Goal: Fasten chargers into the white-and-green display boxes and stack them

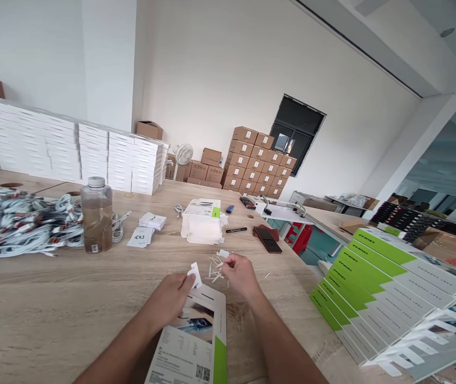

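A flat white-and-green printed box (190,349) with a charger picture on its face lies on the table in front of me. My left hand (167,301) is closed at its far end, with thumb and fingers pinching the upright white flap (196,275). My right hand (242,274) is pinched above a small heap of white paper strips (214,269), just right of the box's far end. What its fingertips hold, if anything, is hidden.
Farther off lie an opened white box (202,229), a black marker (236,230) and a phone (268,239). A bottle (96,218) stands beside piled white cables (23,224) on the left. Green-and-white boxes (375,288) are stacked at the right.
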`<state>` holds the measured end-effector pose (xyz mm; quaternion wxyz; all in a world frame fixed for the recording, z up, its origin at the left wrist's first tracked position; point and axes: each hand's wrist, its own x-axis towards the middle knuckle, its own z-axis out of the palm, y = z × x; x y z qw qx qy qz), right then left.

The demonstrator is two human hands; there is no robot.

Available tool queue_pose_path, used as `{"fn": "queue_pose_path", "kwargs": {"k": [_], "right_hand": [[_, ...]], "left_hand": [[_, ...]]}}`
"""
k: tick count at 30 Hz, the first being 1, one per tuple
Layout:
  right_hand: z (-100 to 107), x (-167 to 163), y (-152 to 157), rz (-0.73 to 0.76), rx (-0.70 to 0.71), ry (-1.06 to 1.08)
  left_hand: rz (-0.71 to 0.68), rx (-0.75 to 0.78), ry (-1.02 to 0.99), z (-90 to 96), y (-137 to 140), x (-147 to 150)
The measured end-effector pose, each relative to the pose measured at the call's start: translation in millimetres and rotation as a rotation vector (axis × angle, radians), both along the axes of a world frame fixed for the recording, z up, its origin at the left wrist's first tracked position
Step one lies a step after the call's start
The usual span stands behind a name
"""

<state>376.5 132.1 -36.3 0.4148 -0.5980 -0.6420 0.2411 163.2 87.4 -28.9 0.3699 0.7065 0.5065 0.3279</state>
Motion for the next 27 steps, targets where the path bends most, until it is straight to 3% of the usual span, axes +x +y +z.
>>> {"fn": "queue_pose_path", "kwargs": {"k": [5, 10, 16, 21, 27], "right_hand": [[-3, 30, 10, -0.152, 0.078, -0.195], [-4, 35, 9, -0.172, 0.113, -0.257], [7, 2, -4, 0.011, 0.189, -0.147], [11, -33, -24, 0.170, 0.289, -0.107], [16, -47, -35, 0.211, 0.245, 0.043]], "left_hand": [[0.027, -0.114, -0.144, -4.7, 5, -2], [0.043, -0.199, -0.288, 0.5, 4, -7], [0.034, -0.217, -0.377, 3.8, 3, -7], [0.011, -0.142, -0.360, -2.7, 6, -2], [0.030, -0.062, -0.342, -1.1, 6, 0]]}}
